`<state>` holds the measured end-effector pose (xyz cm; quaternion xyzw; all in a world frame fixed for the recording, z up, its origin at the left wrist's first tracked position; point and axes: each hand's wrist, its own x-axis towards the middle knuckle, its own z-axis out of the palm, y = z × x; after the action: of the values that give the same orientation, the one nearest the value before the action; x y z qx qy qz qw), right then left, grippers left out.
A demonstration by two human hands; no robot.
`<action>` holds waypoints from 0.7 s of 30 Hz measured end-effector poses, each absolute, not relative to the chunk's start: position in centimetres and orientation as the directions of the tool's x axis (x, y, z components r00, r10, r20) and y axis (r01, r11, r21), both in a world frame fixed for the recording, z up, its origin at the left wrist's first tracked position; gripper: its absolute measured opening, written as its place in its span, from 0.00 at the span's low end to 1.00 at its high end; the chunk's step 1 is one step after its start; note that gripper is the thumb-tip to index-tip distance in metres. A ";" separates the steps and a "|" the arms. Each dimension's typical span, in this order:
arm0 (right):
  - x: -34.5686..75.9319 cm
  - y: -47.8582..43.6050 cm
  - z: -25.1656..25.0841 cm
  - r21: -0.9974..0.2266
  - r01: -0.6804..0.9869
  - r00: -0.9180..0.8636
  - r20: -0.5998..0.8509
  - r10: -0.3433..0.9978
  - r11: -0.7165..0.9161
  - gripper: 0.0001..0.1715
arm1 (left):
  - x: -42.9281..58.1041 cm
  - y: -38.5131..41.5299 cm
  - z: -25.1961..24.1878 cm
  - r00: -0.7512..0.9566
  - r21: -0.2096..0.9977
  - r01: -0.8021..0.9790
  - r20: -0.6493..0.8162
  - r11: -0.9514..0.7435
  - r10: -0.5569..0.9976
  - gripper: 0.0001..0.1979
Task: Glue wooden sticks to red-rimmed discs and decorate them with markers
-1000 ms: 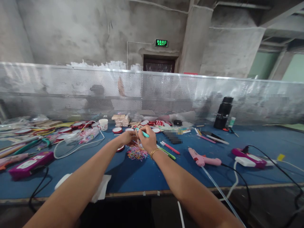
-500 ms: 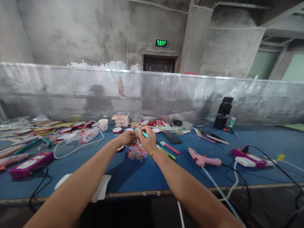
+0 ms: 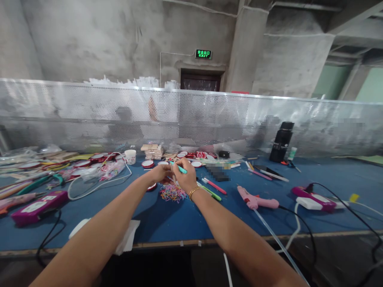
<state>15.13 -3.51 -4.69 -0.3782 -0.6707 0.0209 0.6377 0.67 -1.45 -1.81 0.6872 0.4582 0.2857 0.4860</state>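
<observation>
Both my arms reach out over a blue table (image 3: 179, 219). My right hand (image 3: 186, 175) is closed round a teal marker pen (image 3: 179, 168), its tip pointing left toward my left hand. My left hand (image 3: 161, 172) is closed in a pinch on a small thing that I cannot make out, right beside the pen tip. The two hands nearly touch. Just below them lies a heap of small coloured rubber bands (image 3: 172, 193). A gold bracelet (image 3: 194, 191) sits on my right wrist.
A pink glue gun (image 3: 255, 199) with its cable lies right of my hands, with pink and green pens (image 3: 214, 186) between. Magenta boxes (image 3: 37, 207) (image 3: 314, 199), red-and-white round lids (image 3: 147, 163), a white cup (image 3: 130, 156) and a black flask (image 3: 281, 141) stand around. A perforated metal screen (image 3: 209, 119) closes the far side.
Almost nothing differs. The pen in my right hand has shifted slightly; both hands stay in the same spot.
</observation>
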 end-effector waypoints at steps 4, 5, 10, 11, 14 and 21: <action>15.2 -3.5 -4.7 -0.539 0.482 0.126 0.823 0.554 0.691 0.07 | 0.9 -1.9 -1.4 0.406 0.928 0.356 -0.050 -0.108 0.912 0.28; 15.3 -3.5 -4.6 -0.542 0.479 0.131 0.822 0.554 0.691 0.07 | 0.9 -2.0 -1.3 0.405 0.927 0.358 -0.050 -0.108 0.913 0.28; 15.1 -3.6 -4.6 -0.522 0.468 0.103 0.834 0.543 0.713 0.08 | 0.9 -2.1 -1.3 0.394 0.927 0.358 -0.046 -0.107 0.918 0.27; 15.1 -3.6 -4.6 -0.520 0.470 0.098 0.834 0.543 0.714 0.08 | 0.8 -2.0 -1.4 0.395 0.927 0.359 -0.048 -0.106 0.918 0.27; 15.2 -3.4 -4.7 -0.532 0.476 0.110 0.826 0.553 0.700 0.07 | 0.8 -1.8 -1.5 0.402 0.926 0.362 -0.049 -0.109 0.914 0.27; 15.2 -3.3 -4.7 -0.534 0.471 0.116 0.827 0.550 0.703 0.07 | 0.7 -1.5 -1.7 0.409 0.926 0.359 -0.047 -0.113 0.911 0.27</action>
<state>15.23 -3.34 -4.74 -0.3844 -0.6641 0.0311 0.6405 0.72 -1.51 -1.69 0.6885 0.4612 0.2874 0.4803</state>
